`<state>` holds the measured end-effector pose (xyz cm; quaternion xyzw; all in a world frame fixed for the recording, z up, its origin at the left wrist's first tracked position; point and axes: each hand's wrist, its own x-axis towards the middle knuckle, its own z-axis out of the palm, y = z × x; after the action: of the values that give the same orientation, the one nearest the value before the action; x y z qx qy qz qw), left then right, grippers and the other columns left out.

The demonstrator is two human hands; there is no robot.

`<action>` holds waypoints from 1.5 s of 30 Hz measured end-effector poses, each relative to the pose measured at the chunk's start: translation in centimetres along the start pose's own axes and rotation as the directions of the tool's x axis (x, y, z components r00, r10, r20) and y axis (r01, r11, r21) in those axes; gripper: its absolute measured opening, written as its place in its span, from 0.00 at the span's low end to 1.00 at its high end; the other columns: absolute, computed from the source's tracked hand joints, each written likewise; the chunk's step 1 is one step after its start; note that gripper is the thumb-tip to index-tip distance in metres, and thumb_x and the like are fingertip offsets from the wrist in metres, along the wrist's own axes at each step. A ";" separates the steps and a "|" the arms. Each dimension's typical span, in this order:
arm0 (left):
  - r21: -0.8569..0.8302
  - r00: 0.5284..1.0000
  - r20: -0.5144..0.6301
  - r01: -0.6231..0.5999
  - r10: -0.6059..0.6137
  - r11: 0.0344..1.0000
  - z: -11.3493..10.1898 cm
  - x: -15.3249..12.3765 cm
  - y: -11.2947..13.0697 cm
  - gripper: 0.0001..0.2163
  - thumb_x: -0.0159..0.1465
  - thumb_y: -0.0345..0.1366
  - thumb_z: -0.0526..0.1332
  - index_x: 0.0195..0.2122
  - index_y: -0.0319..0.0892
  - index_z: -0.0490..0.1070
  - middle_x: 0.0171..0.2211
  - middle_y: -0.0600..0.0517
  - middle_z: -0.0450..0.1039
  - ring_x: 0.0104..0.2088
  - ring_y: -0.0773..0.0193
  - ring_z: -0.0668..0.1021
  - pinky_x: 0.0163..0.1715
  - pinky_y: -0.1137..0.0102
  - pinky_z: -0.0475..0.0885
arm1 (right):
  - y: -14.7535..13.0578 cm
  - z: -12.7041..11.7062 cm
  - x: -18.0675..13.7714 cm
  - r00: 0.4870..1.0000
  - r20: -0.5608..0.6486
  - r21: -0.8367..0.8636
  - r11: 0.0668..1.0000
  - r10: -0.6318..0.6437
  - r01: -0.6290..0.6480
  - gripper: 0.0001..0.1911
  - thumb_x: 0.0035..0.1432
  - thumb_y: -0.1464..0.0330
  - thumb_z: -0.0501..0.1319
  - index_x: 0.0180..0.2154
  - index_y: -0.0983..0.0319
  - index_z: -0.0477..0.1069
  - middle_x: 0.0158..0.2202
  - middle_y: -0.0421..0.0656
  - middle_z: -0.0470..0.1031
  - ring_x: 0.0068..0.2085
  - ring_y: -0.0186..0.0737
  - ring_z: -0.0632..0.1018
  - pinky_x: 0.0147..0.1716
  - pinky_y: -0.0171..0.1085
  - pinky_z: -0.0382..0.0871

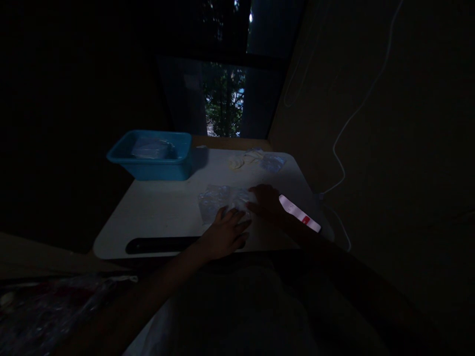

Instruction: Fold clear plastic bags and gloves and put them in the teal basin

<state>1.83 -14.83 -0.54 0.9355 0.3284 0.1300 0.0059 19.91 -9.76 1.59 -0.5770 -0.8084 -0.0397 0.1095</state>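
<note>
Head camera view: crumpled clear plastic (215, 200) lies on a white table (159, 212) in a dim room; the left hand (228, 233), fingers spread, rests at the plastic's near edge; the right hand (265, 201) meets its right side, too dark to tell whether it grips; a lit phone (297, 211) lies just beside that hand; a blue basin (161, 171) with a pale packet (150, 148) inside stands at the table's far left; another plastic piece (273, 162) lies near the far right corner.
</note>
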 end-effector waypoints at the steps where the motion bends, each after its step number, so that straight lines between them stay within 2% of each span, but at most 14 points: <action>1: 0.000 1.000 0.000 -0.004 0.004 1.000 0.0 0.0 0.0 0.19 0.63 0.42 0.46 0.54 0.44 0.60 0.54 0.44 0.60 0.54 0.52 0.60 0.52 0.50 0.49 | 0.0 0.2 -0.3 1.000 -0.019 -0.021 1.000 -0.011 0.010 0.27 0.54 0.55 0.52 0.52 0.62 0.61 0.52 0.52 0.64 0.52 0.50 0.62 0.48 0.45 0.52; 4: 0.001 1.000 -0.002 -0.012 0.012 1.000 0.0 0.0 0.0 0.20 0.63 0.42 0.46 0.55 0.45 0.59 0.55 0.44 0.59 0.53 0.52 0.60 0.52 0.50 0.49 | 0.0 1.2 -0.7 0.998 -0.035 -0.093 0.995 -0.050 0.046 0.32 0.55 0.52 0.49 0.56 0.63 0.56 0.59 0.54 0.53 0.59 0.56 0.52 0.52 0.52 0.44; 7: 0.006 1.000 -0.008 -0.007 0.007 1.000 0.0 0.0 0.0 0.20 0.63 0.42 0.46 0.55 0.45 0.59 0.55 0.44 0.58 0.53 0.52 0.60 0.53 0.50 0.49 | 0.0 2.1 -0.2 0.997 -0.050 -0.130 0.990 -0.057 0.050 0.33 0.55 0.51 0.47 0.57 0.63 0.54 0.60 0.55 0.51 0.60 0.57 0.49 0.53 0.55 0.39; 15: -0.012 1.000 -0.003 -0.001 0.001 1.000 -0.1 -0.1 0.0 0.19 0.63 0.43 0.47 0.53 0.44 0.62 0.52 0.44 0.61 0.55 0.52 0.58 0.53 0.50 0.48 | 0.5 3.0 2.3 0.994 -0.110 -0.149 0.989 -0.012 -0.004 0.32 0.57 0.52 0.45 0.56 0.65 0.54 0.59 0.56 0.52 0.60 0.56 0.49 0.54 0.56 0.40; 18: -0.026 1.000 -0.002 -0.009 0.009 1.000 -0.1 -0.1 0.0 0.19 0.63 0.42 0.47 0.53 0.43 0.62 0.52 0.43 0.61 0.56 0.52 0.58 0.54 0.50 0.47 | 0.1 2.4 2.5 0.996 -0.083 -0.127 0.992 0.007 -0.017 0.33 0.57 0.52 0.45 0.56 0.66 0.54 0.59 0.56 0.51 0.60 0.56 0.49 0.54 0.56 0.41; 21: -0.041 1.000 -0.006 -0.018 0.018 0.999 -0.2 0.0 0.0 0.19 0.63 0.41 0.47 0.54 0.43 0.60 0.52 0.43 0.61 0.55 0.53 0.60 0.54 0.50 0.47 | -0.7 2.1 2.4 0.999 -0.040 -0.104 0.994 -0.027 0.022 0.34 0.55 0.50 0.47 0.57 0.64 0.53 0.60 0.55 0.51 0.60 0.56 0.49 0.54 0.55 0.41; 26: -0.036 1.000 0.001 -0.007 0.007 0.999 -0.3 0.0 0.1 0.19 0.62 0.42 0.48 0.54 0.43 0.60 0.52 0.43 0.61 0.54 0.52 0.60 0.53 0.50 0.49 | -1.5 2.6 3.2 0.999 -0.022 -0.097 0.995 -0.029 0.027 0.35 0.54 0.50 0.49 0.57 0.64 0.52 0.60 0.55 0.50 0.60 0.57 0.48 0.53 0.55 0.41; 29: -0.029 1.000 0.004 -0.005 0.005 1.000 -0.3 0.0 0.1 0.19 0.63 0.42 0.48 0.54 0.44 0.60 0.52 0.44 0.62 0.54 0.52 0.60 0.53 0.50 0.49 | -1.5 2.4 3.9 0.999 -0.046 -0.074 0.997 0.024 -0.027 0.30 0.57 0.55 0.49 0.56 0.65 0.54 0.58 0.56 0.53 0.59 0.55 0.51 0.52 0.53 0.44; 33: -0.031 1.000 -0.003 -0.003 0.003 1.000 -0.3 0.0 0.1 0.20 0.63 0.42 0.48 0.55 0.43 0.58 0.53 0.43 0.61 0.55 0.53 0.60 0.53 0.50 0.48 | -0.9 0.8 3.7 0.997 -0.039 -0.017 0.997 0.068 -0.069 0.18 0.58 0.63 0.49 0.48 0.63 0.64 0.48 0.51 0.67 0.48 0.47 0.66 0.46 0.43 0.54; 36: -0.039 1.000 -0.010 -0.003 0.003 0.999 -0.2 0.0 0.1 0.21 0.63 0.42 0.47 0.56 0.41 0.56 0.53 0.42 0.61 0.55 0.53 0.60 0.53 0.51 0.49 | -0.2 -0.4 2.5 0.998 0.029 -0.018 0.998 0.064 -0.063 0.13 0.57 0.67 0.49 0.39 0.62 0.69 0.39 0.46 0.73 0.41 0.42 0.70 0.41 0.38 0.57; 39: -0.040 0.999 -0.036 -0.002 0.000 0.999 -0.1 0.0 0.1 0.20 0.63 0.40 0.47 0.55 0.39 0.58 0.53 0.41 0.61 0.55 0.53 0.60 0.53 0.52 0.49 | 0.3 -1.2 1.1 0.988 0.135 -0.042 0.997 0.072 -0.067 0.13 0.57 0.68 0.48 0.34 0.63 0.70 0.34 0.46 0.74 0.36 0.39 0.72 0.36 0.36 0.58; 42: -0.026 0.997 -0.083 0.007 -0.009 1.000 -0.1 0.0 0.1 0.18 0.64 0.38 0.47 0.52 0.37 0.61 0.51 0.41 0.63 0.53 0.55 0.62 0.53 0.54 0.52 | 0.2 -1.4 0.1 0.975 0.223 -0.009 1.000 0.005 -0.003 0.13 0.57 0.69 0.48 0.34 0.64 0.71 0.35 0.46 0.74 0.35 0.38 0.72 0.34 0.35 0.59; 45: 0.010 0.992 -0.121 0.020 -0.018 1.000 -0.4 -0.3 0.2 0.15 0.63 0.36 0.47 0.46 0.37 0.66 0.44 0.43 0.68 0.47 0.56 0.67 0.49 0.58 0.57 | -0.2 -1.3 -0.6 0.965 0.234 0.057 0.992 -0.120 0.110 0.13 0.56 0.73 0.49 0.40 0.63 0.70 0.40 0.45 0.73 0.40 0.37 0.71 0.39 0.34 0.58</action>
<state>1.64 -15.17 -0.18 0.9228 0.3378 0.1846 -0.0181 20.04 -10.64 2.75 -0.5272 -0.8484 0.0410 0.0224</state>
